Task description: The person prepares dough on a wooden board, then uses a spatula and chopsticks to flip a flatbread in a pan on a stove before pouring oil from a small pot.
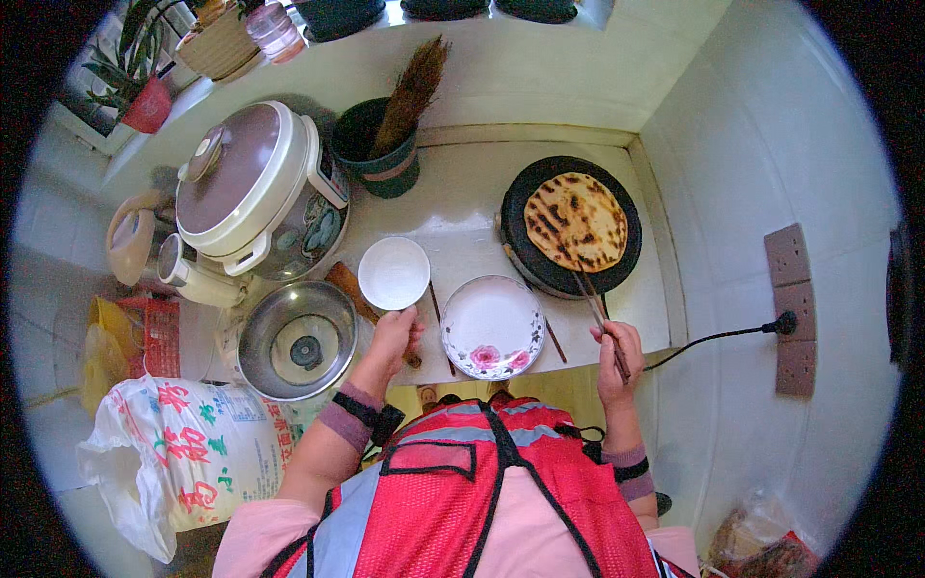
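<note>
My right hand (618, 357) grips a pair of chopsticks (597, 307), whose tips touch the near edge of a browned flatbread (577, 220). The flatbread lies in a round black electric griddle (630, 249) at the back right of the counter. My left hand (396, 334) is at the near rim of a small white bowl (394, 273); the fingers are partly hidden, so its hold is unclear. Between my hands sits a white plate with pink flowers (493, 325). Thin dark sticks show on both sides of the plate.
A large lidded electric cooker (246, 188), a glass pan lid (298, 339) and a white printed sack (195, 448) are on the left. A green pot holding a straw whisk (412, 94) stands behind. A black cord runs to wall sockets (793, 311) on the right.
</note>
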Motion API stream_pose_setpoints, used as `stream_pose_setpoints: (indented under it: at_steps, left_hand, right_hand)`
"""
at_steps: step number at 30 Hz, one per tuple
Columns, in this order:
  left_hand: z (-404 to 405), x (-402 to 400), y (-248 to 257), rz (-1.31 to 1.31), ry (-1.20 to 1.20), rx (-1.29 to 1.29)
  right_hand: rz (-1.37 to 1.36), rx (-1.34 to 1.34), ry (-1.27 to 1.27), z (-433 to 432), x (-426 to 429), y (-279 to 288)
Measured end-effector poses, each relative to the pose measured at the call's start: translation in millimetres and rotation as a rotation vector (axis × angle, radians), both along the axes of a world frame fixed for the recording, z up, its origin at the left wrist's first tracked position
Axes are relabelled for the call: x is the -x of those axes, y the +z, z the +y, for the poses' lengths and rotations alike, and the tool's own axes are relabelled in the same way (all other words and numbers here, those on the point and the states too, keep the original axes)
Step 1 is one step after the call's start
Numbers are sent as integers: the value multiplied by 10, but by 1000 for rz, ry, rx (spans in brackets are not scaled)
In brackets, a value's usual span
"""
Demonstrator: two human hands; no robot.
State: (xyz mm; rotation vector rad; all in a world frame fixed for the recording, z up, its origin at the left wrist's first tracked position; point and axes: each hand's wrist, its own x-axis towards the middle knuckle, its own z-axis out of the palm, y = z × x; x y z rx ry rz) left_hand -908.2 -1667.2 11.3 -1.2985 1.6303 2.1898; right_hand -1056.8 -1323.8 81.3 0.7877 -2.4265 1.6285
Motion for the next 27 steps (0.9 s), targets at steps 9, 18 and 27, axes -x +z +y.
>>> stream_pose_setpoints:
  at_steps: [9,18,27]
  left_hand:
    - [143,-499,-308,-291,-508,928]
    - [260,-396,-535,-301,-213,1058]
    - [141,-548,-378,40,182,169]
  right_hand:
    - [3,25,-17,22,12,-25]
    - [58,-29,-2,46,19,-20]
    - [101,-10,1,27,10,8]
